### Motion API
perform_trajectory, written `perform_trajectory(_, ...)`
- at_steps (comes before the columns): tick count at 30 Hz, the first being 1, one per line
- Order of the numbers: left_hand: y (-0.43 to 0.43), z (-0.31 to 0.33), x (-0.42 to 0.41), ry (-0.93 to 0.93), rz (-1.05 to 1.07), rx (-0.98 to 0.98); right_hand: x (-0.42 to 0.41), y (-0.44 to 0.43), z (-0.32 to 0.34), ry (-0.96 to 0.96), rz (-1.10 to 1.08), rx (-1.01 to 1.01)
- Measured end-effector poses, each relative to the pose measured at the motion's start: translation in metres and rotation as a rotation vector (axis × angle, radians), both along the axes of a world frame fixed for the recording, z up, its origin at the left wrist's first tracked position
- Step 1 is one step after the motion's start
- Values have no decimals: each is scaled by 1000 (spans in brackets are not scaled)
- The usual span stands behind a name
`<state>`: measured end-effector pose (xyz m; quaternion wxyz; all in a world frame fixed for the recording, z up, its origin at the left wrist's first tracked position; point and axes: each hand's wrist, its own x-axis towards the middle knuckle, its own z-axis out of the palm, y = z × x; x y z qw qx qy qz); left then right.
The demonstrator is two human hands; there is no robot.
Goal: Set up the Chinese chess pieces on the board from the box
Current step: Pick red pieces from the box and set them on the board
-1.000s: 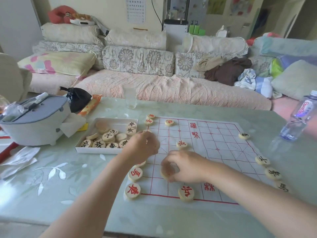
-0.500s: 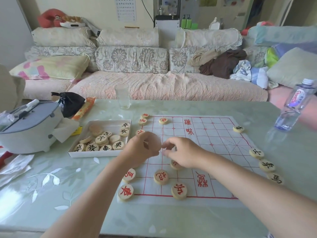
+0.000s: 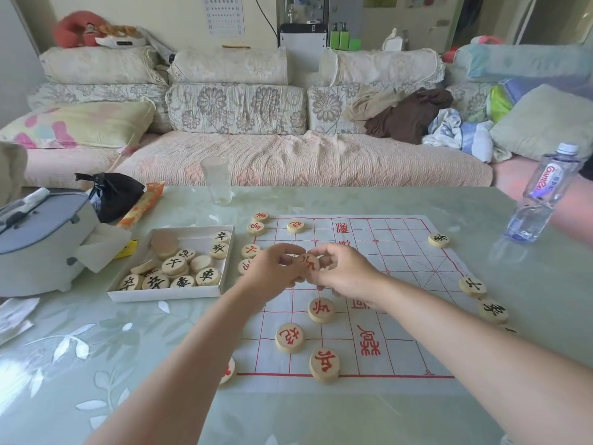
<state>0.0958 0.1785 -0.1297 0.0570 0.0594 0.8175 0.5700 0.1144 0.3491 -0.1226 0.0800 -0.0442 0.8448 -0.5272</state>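
The white paper board (image 3: 401,252) with a red grid lies on the table. My left hand (image 3: 272,273) and my right hand (image 3: 345,271) meet above its left half, both pinching one red-marked piece (image 3: 308,263). Three red pieces (image 3: 321,309) lie on the near part of the grid, and more red pieces (image 3: 256,228) sit along its left edge. Three black-marked pieces (image 3: 472,286) sit at the right edge. The white box (image 3: 167,295), left of the board, holds several black-marked pieces (image 3: 175,266).
A water bottle (image 3: 542,194) stands at the far right of the table, an empty glass (image 3: 216,179) behind the board. A grey-and-white appliance (image 3: 38,239), a black bag (image 3: 112,194) and an orange packet (image 3: 141,203) crowd the left. A sofa (image 3: 288,162) runs behind the table.
My right hand left the near board, where it set down a red piece, and rose to meet my left hand. Both now pinch a red piece between them.
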Motion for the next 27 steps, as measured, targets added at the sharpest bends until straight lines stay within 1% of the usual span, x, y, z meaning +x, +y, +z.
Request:
perform_trajectory(2, 7, -1, -5, -23, 27, 36, -6, 2, 3, 58, 3, 66)
perform_trajectory(5, 16, -4, -15, -47, 45, 108, -21, 5, 6, 153, 0, 252)
perform_trajectory(6, 18, -4, -19, -39, 53, 98, -27, 7, 7, 170, 10, 291)
perform_trajectory(7, 20, -5, -24, -17, 55, 54, -35, 10, 8, 186, 18, 328)
perform_trajectory(8, 20, -6, -29, 30, 49, -37, -44, 13, 8, 207, 13, 364)
perform_trajectory(10, 18, -9, -40, 151, 23, -298, -65, 22, 8, 249, -27, 422)
perform_trajectory(12, 12, -15, -51, 257, -7, -534, -86, 30, 5, 243, -61, 486)
perform_trajectory(15, 2, -24, -67, 317, -22, -765, -112, 35, -6, 211, -58, 594)
perform_trajectory(17, -2, -31, -74, 333, -54, -854, -125, 34, -14, 213, -43, 615)
perform_trajectory(20, -5, -39, -76, 337, -112, -920, -140, 28, -30, 227, 4, 626)
perform_trajectory(22, -5, -44, -76, 344, -128, -948, -146, 24, -41, 234, 30, 665)
perform_trajectory(27, -2, -43, -72, 348, -116, -974, -149, 24, -48, 241, 13, 714)
